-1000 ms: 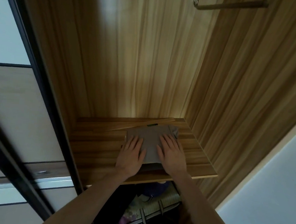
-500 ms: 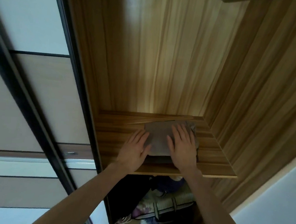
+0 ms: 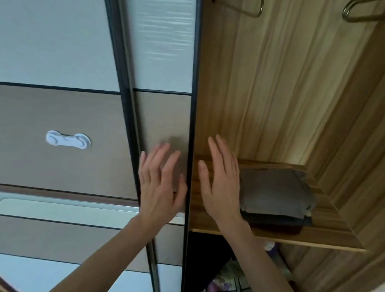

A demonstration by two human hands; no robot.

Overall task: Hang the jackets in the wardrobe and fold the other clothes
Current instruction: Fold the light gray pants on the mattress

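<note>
- Grey folded garment [image 3: 277,192] lay on a darker folded piece on the wooden shelf [image 3: 331,226].
- Right hand [image 3: 224,182], fingers straight and released, hovered just left of it.
- Left hand [image 3: 159,184], also released, was spread before the sliding door [image 3: 161,121] farther left.

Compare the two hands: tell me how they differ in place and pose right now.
The left hand is in front of the sliding door panel, while the right hand reaches inside the wardrobe over the wooden shelf. The right hand is next to the folded grey garment; the left hand is farther from it. The left hand's fingers are spread wider than the right's. Both are open, fingers straight, holding nothing.
</note>
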